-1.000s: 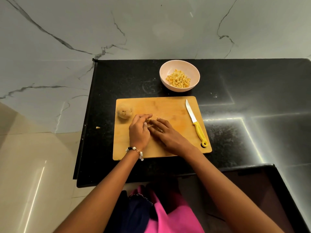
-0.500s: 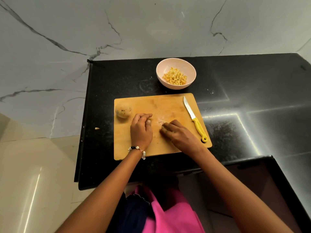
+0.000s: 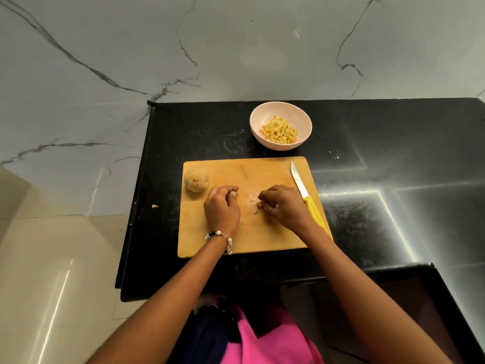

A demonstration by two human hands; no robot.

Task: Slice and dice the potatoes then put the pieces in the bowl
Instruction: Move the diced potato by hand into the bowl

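A wooden cutting board lies on the black counter. A whole potato rests at its far left corner. My left hand is curled into a fist in the middle of the board; what it holds is hidden. My right hand is closed beside it, with small yellow potato pieces showing at its fingertips. A few scraps lie between the hands. The yellow-handled knife lies on the board's right edge, untouched. The pink bowl beyond the board holds several diced potato cubes.
One stray potato bit lies on the counter left of the board, near the counter's left edge. The marble wall rises behind the bowl. The counter's front edge runs just below the board, with a raised black ledge at lower right.
My hands have drawn apart: the right hand slid to the right and closed on potato pieces, while the left stayed a fist. The camera view shifted slightly.
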